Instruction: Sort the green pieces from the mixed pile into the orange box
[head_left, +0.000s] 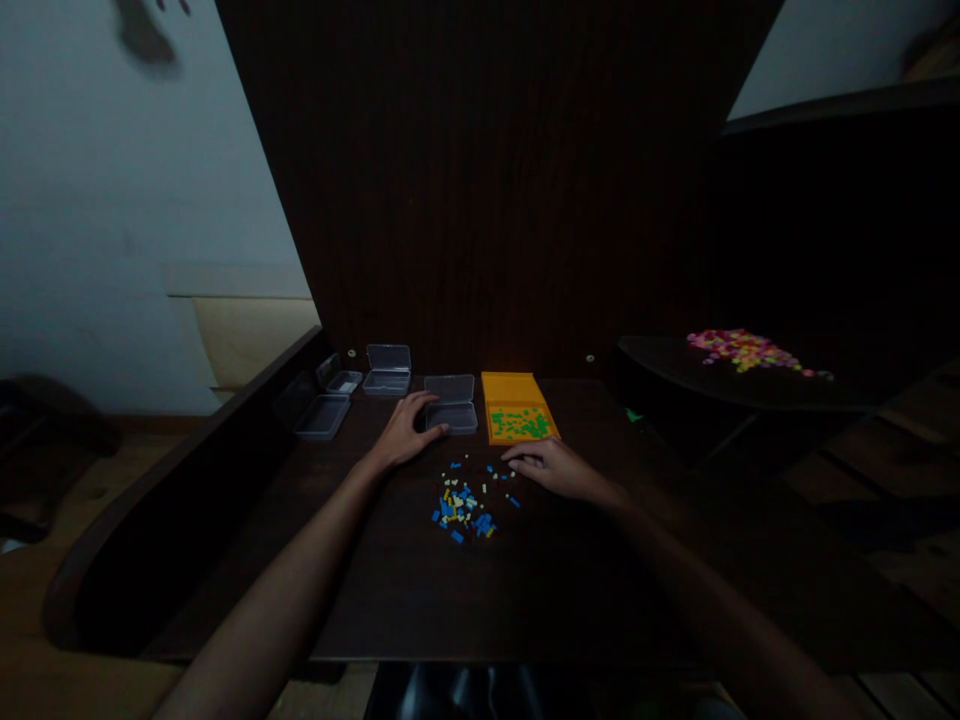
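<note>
My left hand [409, 430] spans the left end of a small clear plastic box [459, 418] with its lid open, thumb at the front corner and fingers near the hinge. Just below the open yellow box [519, 390], which holds many small green pieces [529, 425], is my right hand [553, 468]. Its fingers are drawn together, pointing left; whatever lies between them is too small and dark to make out. Between my forearms a loose pile of small blue, yellow and cream building bricks [461, 507] lies on the dark table [420, 600].
More open clear boxes stand at the left: a back one [387, 380], a small one [341, 382] and a flat one [324, 417]. A raised edge [187, 480] borders the table's left side. Pink and yellow pieces [742, 350] are heaped on a dark surface at the right.
</note>
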